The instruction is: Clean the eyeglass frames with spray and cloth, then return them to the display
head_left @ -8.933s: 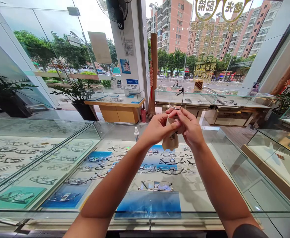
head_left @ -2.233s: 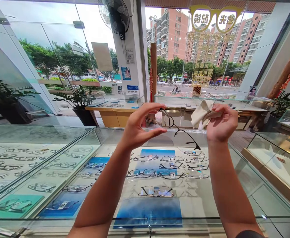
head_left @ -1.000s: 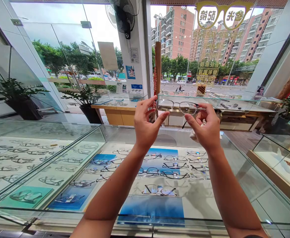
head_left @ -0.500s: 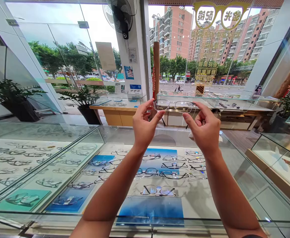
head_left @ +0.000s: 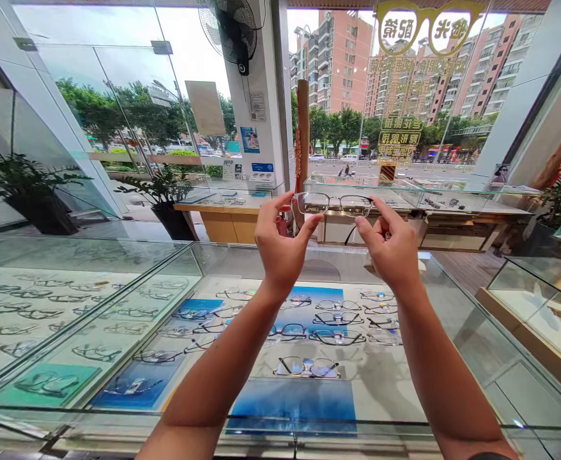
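Observation:
A pair of thin-rimmed eyeglasses point(head_left: 334, 199) is held up in the air above the far edge of the glass counter. At its left end, my left hand point(head_left: 283, 239) grips the frame, index finger at the hinge and thumb below it. My right hand point(head_left: 390, 243) pinches the other end between index finger and thumb. One dark temple hangs below the right lens; the other temple is mostly hidden. Under my forearms, several eyeglasses point(head_left: 307, 367) lie in rows inside the glass display case point(head_left: 199, 271).
Another display case point(head_left: 69, 255) with rows of frames adjoins on the left. A further case point(head_left: 539, 300) stands at the right. Beyond are low wooden counters point(head_left: 227, 223), potted plants point(head_left: 165, 198), a wall fan point(head_left: 230, 29) and large windows onto a street.
The eyeglasses have turned slightly, and their lenses now show less dark reflection. My right hand has shifted a little to the left; my left hand has hardly moved.

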`<state>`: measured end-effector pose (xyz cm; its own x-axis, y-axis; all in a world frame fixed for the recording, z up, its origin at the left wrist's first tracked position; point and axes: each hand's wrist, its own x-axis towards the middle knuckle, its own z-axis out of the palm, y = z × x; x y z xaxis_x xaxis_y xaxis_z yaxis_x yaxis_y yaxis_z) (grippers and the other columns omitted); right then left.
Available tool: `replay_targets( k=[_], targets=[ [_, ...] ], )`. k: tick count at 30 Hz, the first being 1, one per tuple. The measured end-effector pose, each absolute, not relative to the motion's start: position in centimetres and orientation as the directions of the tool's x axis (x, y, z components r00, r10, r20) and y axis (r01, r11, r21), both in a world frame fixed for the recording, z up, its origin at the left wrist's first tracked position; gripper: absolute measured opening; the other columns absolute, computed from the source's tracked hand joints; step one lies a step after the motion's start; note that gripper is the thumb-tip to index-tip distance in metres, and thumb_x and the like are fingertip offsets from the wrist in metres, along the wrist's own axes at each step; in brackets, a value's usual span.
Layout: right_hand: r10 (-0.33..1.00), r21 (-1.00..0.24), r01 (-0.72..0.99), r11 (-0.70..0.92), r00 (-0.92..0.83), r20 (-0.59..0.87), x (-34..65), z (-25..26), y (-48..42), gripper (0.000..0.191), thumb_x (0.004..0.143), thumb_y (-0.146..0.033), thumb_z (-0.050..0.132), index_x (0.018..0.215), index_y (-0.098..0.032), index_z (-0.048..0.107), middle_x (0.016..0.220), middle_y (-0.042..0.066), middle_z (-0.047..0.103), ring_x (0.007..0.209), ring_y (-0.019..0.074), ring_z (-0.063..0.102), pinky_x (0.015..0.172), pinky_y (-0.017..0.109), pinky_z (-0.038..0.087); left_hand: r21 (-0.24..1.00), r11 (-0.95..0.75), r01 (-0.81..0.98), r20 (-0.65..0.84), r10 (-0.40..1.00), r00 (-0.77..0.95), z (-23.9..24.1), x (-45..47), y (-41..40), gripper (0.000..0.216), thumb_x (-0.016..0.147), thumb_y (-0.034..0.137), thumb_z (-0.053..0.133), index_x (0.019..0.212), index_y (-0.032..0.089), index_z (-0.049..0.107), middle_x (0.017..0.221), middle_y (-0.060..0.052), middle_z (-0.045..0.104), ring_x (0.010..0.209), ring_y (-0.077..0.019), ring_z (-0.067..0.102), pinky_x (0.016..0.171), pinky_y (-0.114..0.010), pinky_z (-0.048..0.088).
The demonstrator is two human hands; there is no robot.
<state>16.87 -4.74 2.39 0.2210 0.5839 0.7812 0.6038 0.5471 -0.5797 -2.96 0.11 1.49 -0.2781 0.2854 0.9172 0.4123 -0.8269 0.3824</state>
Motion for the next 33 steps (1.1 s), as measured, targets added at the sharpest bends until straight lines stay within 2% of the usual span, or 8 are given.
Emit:
replay_targets(
  k=[6, 12, 21, 28, 33],
  targets=[
    [0.605, -0.585, 0.607, 0.539, 0.205, 0.769, 17.0, 2.2, -4.2, 0.068, 0.095, -0.055, 0.066, 0.148, -0.013, 0.068, 0.064, -0.007, 0.044, 0.062, 0.0148, 0.046, 0.068, 0.033, 0.043, 0.330, -0.833, 0.444, 0.934, 0.219, -0.283, 1.6, -2.8, -0.3, 0.054, 0.080, 0.044, 0.094, 0.125, 0.024, 0.072, 0.117, -0.007, 0.073, 0.102, -0.0234, 0.068, 0.091, -0.039, 0.056],
    [0.598, -0.593, 0.577, 0.562, 0.212, 0.773, 16.9, 2.2, -4.5, 0.066, 0.095, -0.053, 0.067, 0.147, -0.013, 0.068, 0.064, -0.008, 0.041, 0.061, 0.0140, 0.043, 0.067, 0.032, 0.042, 0.348, -0.830, 0.436, 0.930, 0.245, -0.275, 1.6, -3.1, -0.1, 0.054, 0.081, 0.046, 0.092, 0.126, 0.025, 0.072, 0.117, -0.006, 0.073, 0.103, -0.0225, 0.069, 0.091, -0.039, 0.056],
    [0.559, -0.571, 0.581, 0.580, 0.225, 0.798, 16.9, 2.3, -4.6, 0.064, 0.094, -0.055, 0.070, 0.142, -0.014, 0.071, 0.062, -0.009, 0.040, 0.059, 0.0137, 0.041, 0.067, 0.032, 0.042, 0.394, -0.818, 0.420, 0.912, 0.292, -0.287, 1.8, -3.2, 0.2, 0.051, 0.080, 0.049, 0.093, 0.121, 0.024, 0.076, 0.114, -0.008, 0.078, 0.101, -0.0225, 0.073, 0.083, -0.036, 0.059],
    [0.493, -0.507, 0.626, 0.592, 0.216, 0.843, 16.7, 2.3, -4.8, 0.059, 0.093, -0.048, 0.074, 0.142, -0.017, 0.072, 0.062, -0.009, 0.036, 0.058, 0.0131, 0.038, 0.065, 0.032, 0.040, 0.343, -0.823, 0.453, 0.937, 0.267, -0.225, 1.8, -4.1, 1.2, 0.053, 0.082, 0.048, 0.092, 0.127, 0.027, 0.076, 0.123, -0.008, 0.080, 0.113, -0.0267, 0.075, 0.099, -0.044, 0.060],
    [0.447, -0.466, 0.652, 0.597, 0.212, 0.869, 16.5, 2.2, -5.1, 0.057, 0.094, -0.046, 0.075, 0.144, -0.019, 0.071, 0.062, -0.009, 0.039, 0.058, 0.0136, 0.039, 0.064, 0.032, 0.040, 0.340, -0.839, 0.426, 0.939, 0.275, -0.208, 1.8, -4.5, 1.8, 0.053, 0.083, 0.046, 0.091, 0.130, 0.026, 0.076, 0.126, -0.009, 0.081, 0.118, -0.0282, 0.076, 0.102, -0.045, 0.062]
  ],
)
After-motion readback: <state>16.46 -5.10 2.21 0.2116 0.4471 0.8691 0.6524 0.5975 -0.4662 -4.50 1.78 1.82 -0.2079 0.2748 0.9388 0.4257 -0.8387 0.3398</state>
